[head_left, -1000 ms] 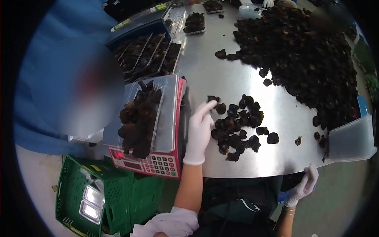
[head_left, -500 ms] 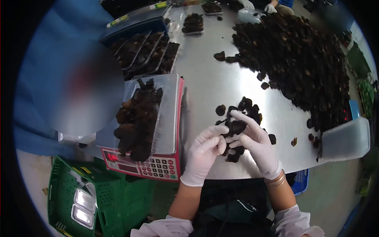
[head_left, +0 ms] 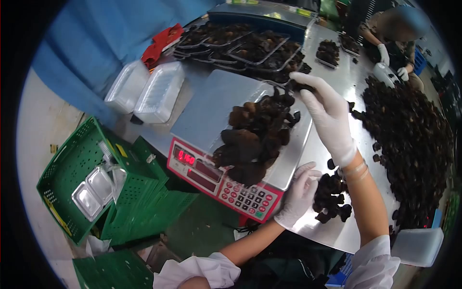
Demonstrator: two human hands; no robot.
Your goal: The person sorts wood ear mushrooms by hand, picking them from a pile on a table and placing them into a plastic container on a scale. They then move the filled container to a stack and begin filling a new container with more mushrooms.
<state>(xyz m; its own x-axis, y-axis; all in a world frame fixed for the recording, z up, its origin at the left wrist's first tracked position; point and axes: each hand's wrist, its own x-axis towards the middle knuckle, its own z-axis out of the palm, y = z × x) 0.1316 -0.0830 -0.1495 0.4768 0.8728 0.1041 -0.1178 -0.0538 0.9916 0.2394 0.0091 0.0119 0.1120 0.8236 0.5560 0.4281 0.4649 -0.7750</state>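
Note:
Above the right edge of the digital scale (head_left: 201,108), my gloved right hand (head_left: 329,115) pinches a dark wood ear mushroom (head_left: 302,86) between thumb and fingers. Below it on the scale sits a clear tray heaped with dark brown wood ear mushrooms (head_left: 257,137); the red display appears to read 0.160. My gloved left hand (head_left: 299,197) is low by the scale's right front corner, its fingers loosely bent and apart, with nothing visible in them. Just right of that hand lies a small pile of mushrooms (head_left: 331,197) on the metal table (head_left: 349,233).
Several filled trays (head_left: 260,48) stand behind the scale. Stacked white trays (head_left: 161,91) are at left, above green crates (head_left: 72,183). A large mushroom heap (head_left: 414,144) spreads along the right, with a translucent container (head_left: 417,246) near it. A co-worker (head_left: 392,43) handles a container at the back.
My view has turned left toward the scale. My right hand has moved from the small pile to above the scale tray with a mushroom; my left hand has separated from it, staying low beside the scale.

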